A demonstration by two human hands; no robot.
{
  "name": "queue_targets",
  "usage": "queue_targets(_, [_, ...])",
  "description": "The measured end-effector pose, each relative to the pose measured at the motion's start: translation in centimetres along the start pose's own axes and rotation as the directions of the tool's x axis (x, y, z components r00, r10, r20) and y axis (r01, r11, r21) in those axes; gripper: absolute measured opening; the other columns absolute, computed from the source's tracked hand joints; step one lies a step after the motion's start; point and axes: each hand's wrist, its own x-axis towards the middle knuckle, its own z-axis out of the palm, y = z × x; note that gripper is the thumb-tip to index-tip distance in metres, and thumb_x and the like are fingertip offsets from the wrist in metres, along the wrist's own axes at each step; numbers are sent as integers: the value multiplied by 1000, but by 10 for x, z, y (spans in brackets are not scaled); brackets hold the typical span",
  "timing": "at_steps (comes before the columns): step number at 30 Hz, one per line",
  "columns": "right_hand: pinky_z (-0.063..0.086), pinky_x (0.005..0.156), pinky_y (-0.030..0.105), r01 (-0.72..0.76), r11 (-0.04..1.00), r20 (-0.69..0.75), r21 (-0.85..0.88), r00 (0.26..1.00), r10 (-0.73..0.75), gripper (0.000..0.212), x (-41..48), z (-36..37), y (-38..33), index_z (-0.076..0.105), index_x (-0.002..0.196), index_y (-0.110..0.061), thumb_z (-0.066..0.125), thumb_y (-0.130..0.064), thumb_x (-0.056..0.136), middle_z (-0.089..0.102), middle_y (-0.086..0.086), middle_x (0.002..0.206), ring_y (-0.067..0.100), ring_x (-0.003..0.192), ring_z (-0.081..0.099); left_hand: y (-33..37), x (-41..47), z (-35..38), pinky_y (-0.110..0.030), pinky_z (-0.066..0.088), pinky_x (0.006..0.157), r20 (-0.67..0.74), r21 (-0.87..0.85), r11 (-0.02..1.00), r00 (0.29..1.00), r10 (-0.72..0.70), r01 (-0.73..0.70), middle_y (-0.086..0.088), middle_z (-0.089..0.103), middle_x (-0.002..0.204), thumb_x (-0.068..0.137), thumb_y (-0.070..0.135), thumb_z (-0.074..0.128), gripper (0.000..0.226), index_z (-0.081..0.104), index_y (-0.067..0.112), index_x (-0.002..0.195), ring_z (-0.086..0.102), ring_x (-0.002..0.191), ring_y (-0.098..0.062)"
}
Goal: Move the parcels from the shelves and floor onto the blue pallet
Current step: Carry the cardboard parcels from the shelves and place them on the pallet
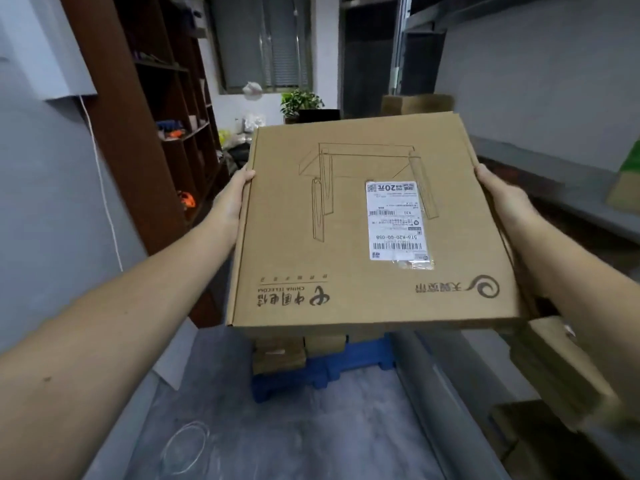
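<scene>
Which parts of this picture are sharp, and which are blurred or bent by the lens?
Head view: the flat cardboard box and its shipping label are sharp; the parcels at lower right are smeared by blur; the brown shelf leans from wide-angle distortion; the light is dim and even, no strong glare.

A single wide-angle head view looks forward and down from the person's eye height, close over a flat cardboard parcel [346, 220] filling mid-frame, with the blue pallet [346, 367] on the floor [277, 427] beyond.
</scene>
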Motion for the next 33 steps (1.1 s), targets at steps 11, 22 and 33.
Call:
queue_targets(11, [44, 62, 29, 61, 979, 43, -194, 998, -54, 44, 202, 193, -38, 67, 89, -27, 57, -68, 80, 71, -6, 89, 16, 81, 67, -15, 206, -65, -50, 50, 98, 71, 85, 992, 993, -98, 92, -10, 70, 119, 86, 69, 53, 63, 59, 26, 132, 66, 110, -29])
queue_targets(22, [54, 83, 41, -71, 992, 218, -108, 971, 93, 67, 384, 275, -3, 61, 121, -23, 70, -67, 71, 71, 4, 111, 24, 102, 68, 25, 408, -38, -48, 57, 82, 51, 200, 976, 996, 74, -83, 1, 63, 127, 96, 62, 39, 42, 38, 61, 137, 64, 110, -24])
queue_targets(33, [53, 83, 34, -91, 992, 262, -92, 959, 112, 43, 640, 313, 119, 56, 133, -36, 56, -51, 92, 68, -2, 119, 18, 103, 66, -83, 646, 47, -44, 58, 87, 12, 262, 961, 996, 89, -89, 1, 62, 129, 105, 42, 33, 43, 34, 42, 148, 67, 108, -20])
